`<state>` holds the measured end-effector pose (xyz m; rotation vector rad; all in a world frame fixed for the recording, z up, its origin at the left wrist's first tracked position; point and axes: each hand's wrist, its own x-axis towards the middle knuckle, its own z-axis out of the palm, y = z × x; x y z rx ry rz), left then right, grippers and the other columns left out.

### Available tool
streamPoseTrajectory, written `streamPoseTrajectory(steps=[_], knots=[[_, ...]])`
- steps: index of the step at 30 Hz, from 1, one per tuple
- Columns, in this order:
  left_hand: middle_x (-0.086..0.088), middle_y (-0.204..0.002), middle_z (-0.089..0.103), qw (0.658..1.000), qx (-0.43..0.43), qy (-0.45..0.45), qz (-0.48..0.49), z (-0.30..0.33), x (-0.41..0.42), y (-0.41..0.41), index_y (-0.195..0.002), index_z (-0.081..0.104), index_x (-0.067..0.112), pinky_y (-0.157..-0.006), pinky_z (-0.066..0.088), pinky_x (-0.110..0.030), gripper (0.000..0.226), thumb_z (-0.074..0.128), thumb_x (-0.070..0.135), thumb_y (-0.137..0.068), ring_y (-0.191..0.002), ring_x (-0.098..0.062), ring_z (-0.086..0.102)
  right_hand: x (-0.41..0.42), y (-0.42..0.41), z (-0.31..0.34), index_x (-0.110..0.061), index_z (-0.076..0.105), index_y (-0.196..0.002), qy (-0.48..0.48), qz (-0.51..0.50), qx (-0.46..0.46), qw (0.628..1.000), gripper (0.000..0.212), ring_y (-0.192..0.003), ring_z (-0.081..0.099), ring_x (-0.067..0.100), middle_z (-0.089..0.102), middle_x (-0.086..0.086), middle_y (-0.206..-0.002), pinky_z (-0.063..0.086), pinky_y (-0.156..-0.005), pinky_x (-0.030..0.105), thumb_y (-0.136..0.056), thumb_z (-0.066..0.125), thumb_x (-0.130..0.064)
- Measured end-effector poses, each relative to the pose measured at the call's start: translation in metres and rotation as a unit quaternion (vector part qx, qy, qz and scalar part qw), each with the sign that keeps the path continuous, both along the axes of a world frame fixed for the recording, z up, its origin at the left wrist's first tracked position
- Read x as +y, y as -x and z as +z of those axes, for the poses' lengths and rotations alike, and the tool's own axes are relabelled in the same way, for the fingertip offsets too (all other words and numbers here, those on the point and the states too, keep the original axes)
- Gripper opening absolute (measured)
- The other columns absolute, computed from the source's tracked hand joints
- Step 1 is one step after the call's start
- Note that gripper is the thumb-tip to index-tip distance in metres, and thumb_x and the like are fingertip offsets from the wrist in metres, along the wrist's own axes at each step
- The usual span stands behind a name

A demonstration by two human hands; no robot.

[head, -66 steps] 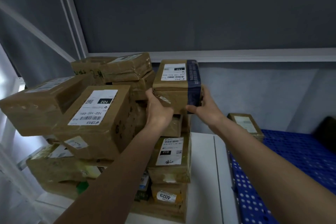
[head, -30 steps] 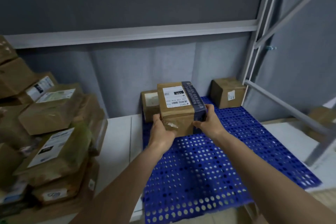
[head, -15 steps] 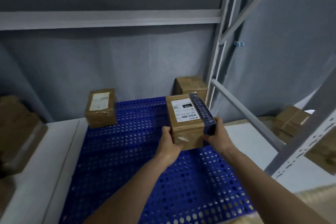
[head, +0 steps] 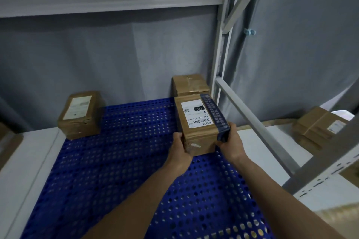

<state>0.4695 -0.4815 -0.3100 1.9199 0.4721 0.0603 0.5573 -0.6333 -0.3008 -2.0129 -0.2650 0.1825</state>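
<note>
Two bare forearms reach in from the bottom edge over a blue perforated plastic mat (head: 116, 161), which lies on a white shelf board (head: 29, 161). The left hand (head: 179, 151) and the right hand (head: 232, 143) grip a brown cardboard parcel with a white "150" label and a dark blue tape band (head: 198, 122) between them. The left hand's fingers (head: 177, 137) are curled against the parcel's left near corner. The right hand's fingers (head: 232, 129) are clamped on the blue-taped right side, with the thumb on the near face. The parcel sits at the right part of the mat, label up, with its near bottom edge down at the mat's surface. Whether it rests there fully, I cannot tell.

Just behind it, at the mat's far right corner, stands a plain brown taped cardboard box (head: 191, 84). The two look close together, though contact is not clear. Well apart on the left, at the mat's far left corner, stands a brown cardboard box with a pale label on top (head: 80, 116).

To the right, a grey slanted metal brace (head: 252, 122) runs down from a grey metal rack upright (head: 221, 54). Beyond the brace lies another brown taped cardboard box with a small label (head: 318, 130). A grey fabric backdrop (head: 116, 54) closes off the rear.
</note>
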Motion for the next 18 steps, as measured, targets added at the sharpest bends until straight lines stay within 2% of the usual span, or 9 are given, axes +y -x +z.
streamPoseTrajectory(steps=[4, 7, 11, 14, 18], knots=[[0.008, -0.112, 0.054, 1.0, 0.008, -0.012, 0.01, -0.007, -0.004, -0.005, -0.121, 0.034, 0.021, -0.094, 0.05, -0.031, 0.045, 0.062, 0.005, -0.09, -0.105, -0.01, 0.056, -0.004, -0.004, -0.008, -0.014, 0.035, -0.133, -0.006, 0.001, 0.009, 1.0, 0.06, -0.106, 0.05, 0.014, 0.053, -0.004, -0.113, 0.045, -0.087, 0.031, -0.082, 0.056, 0.012], [0.004, -0.115, 0.056, 1.0, 0.018, -0.011, 0.011, -0.01, -0.006, -0.008, -0.123, 0.034, 0.02, -0.095, 0.051, -0.034, 0.046, 0.06, 0.001, -0.09, -0.107, -0.013, 0.057, -0.007, -0.006, -0.016, -0.012, 0.037, -0.13, -0.011, -0.006, 0.018, 1.0, 0.058, -0.107, 0.051, 0.015, 0.052, -0.005, -0.112, 0.043, -0.086, 0.03, -0.082, 0.059, 0.011], [0.006, -0.11, 0.053, 0.999, 0.029, -0.012, 0.005, -0.011, -0.011, -0.01, -0.123, 0.031, 0.019, -0.092, 0.051, -0.038, 0.048, 0.054, -0.007, -0.089, -0.106, -0.015, 0.057, -0.009, -0.009, -0.02, -0.013, 0.037, -0.132, -0.003, -0.011, 0.026, 1.0, 0.058, -0.113, 0.054, 0.02, 0.054, -0.006, -0.114, 0.047, -0.094, 0.038, -0.084, 0.062, 0.006], [0.0, -0.117, 0.053, 0.999, 0.037, -0.01, 0.008, -0.009, -0.013, -0.01, -0.126, 0.03, 0.018, -0.092, 0.051, -0.034, 0.051, 0.053, -0.008, -0.089, -0.105, -0.014, 0.056, -0.01, -0.011, -0.017, -0.014, 0.036, -0.134, 0.001, -0.002, 0.037, 0.999, 0.059, -0.117, 0.053, 0.021, 0.056, -0.001, -0.122, 0.046, -0.097, 0.036, -0.085, 0.062, 0.005], [0.001, -0.128, 0.049, 0.999, 0.038, -0.037, 0.002, 0.001, -0.011, -0.006, -0.135, 0.031, 0.016, -0.089, 0.039, -0.02, 0.052, 0.057, 0.001, -0.092, -0.106, -0.009, 0.047, -0.011, -0.008, -0.01, -0.01, 0.031, -0.14, 0.058, 0.001, 0.017, 0.998, 0.065, -0.124, 0.047, 0.028, 0.05, 0.01, -0.133, 0.043, -0.101, 0.039, -0.084, 0.061, 0.003]])
